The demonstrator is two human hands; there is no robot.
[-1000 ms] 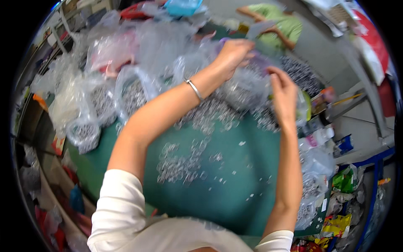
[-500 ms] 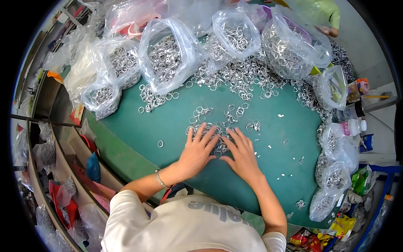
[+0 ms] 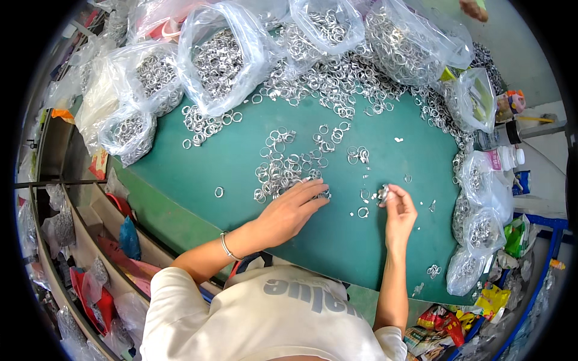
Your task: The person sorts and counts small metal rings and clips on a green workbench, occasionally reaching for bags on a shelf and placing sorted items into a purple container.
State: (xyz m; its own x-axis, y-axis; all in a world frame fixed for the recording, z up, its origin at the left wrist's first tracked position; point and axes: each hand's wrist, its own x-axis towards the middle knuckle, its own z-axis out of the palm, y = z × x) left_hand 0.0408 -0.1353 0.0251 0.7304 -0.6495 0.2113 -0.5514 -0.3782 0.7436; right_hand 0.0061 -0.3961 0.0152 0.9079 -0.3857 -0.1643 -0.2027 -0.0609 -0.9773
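Observation:
My left hand [image 3: 290, 212] lies over the near edge of a loose pile of silver rings [image 3: 278, 168], its fingers stretched out flat and partly hiding some of them. Off to the right, my right hand [image 3: 399, 218] is pinched around a few silver rings [image 3: 383, 193], held between thumb and fingers; how many cannot be made out. Two single rings lie just left of that hand, including a lone ring [image 3: 362, 212]. A small cluster of rings [image 3: 357, 155] sits beyond it on the green tabletop [image 3: 337, 246].
Clear plastic bags full of rings, including a large open bag [image 3: 220, 63], line the far edge above a spread heap [image 3: 337, 84]. More bags [image 3: 481, 231] and a bottle [image 3: 509, 157] stand along the right. Shelves [image 3: 90, 222] are at left. Another person's hand [image 3: 474, 9] shows top right.
My right hand has left the pile and moved right, now pinching a few rings. My left hand stays on the pile. The view has shifted slightly.

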